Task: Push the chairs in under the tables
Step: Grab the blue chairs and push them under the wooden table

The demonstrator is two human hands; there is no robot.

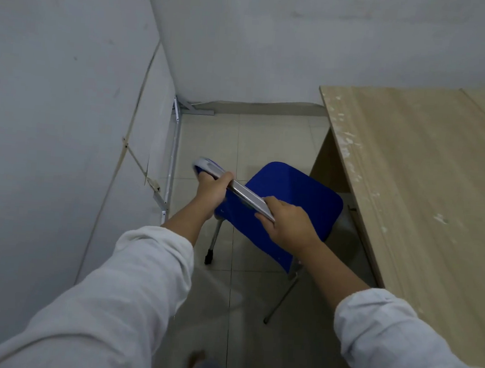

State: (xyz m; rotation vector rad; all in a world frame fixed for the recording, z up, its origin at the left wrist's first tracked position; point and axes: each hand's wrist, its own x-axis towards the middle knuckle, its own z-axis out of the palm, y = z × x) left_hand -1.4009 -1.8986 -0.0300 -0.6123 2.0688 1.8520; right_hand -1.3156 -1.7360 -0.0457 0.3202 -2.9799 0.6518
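Note:
A blue chair [290, 191] with metal legs stands on the tiled floor, just left of a light wooden table [429, 176]. Its seat faces the table, and the front corner reaches the table's side panel. My left hand [212, 191] is closed around the left part of the chair's backrest top. My right hand [286, 221] grips the right part of the same backrest top. Both arms wear pale long sleeves. Two chair legs show below the seat; the others are hidden.
A grey wall [51, 108] runs close along the left, with a thin metal frame [173, 154] against it at floor level. Another wall closes the far end. Floor tiles [268, 139] lie between wall and table. My foot [196, 359] shows at the bottom.

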